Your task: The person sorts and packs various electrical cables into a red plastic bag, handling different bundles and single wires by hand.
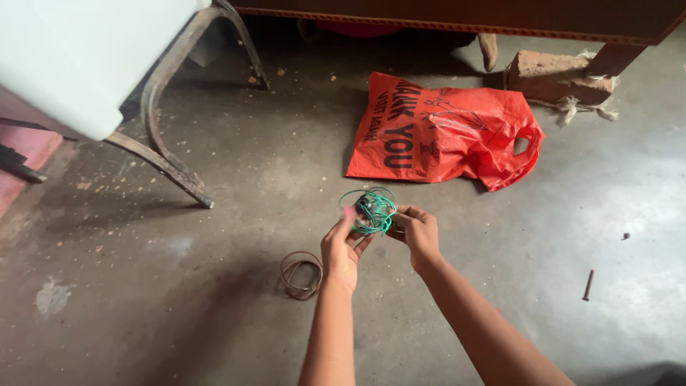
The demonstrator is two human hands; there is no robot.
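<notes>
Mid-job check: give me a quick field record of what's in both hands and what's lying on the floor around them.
left hand: holds the near side of a green wire bundle, fingertips blurred
right hand: pinches the bundle's right edge
bundle: loose green loops around a dark core, held above the floor
brown wire coil: flat on the floor, left of the left wrist
orange plastic bag: lying beyond the hands
nail: on the floor, far right
floor: grey concrete, dusty

Two hands, left hand [341, 246] and right hand [418, 232]; one green wire tangle [373, 209]; one brown wire coil [301, 274]; one orange plastic bag [446, 132]; one brick [561, 75]; one rusty nail [588, 284]
</notes>
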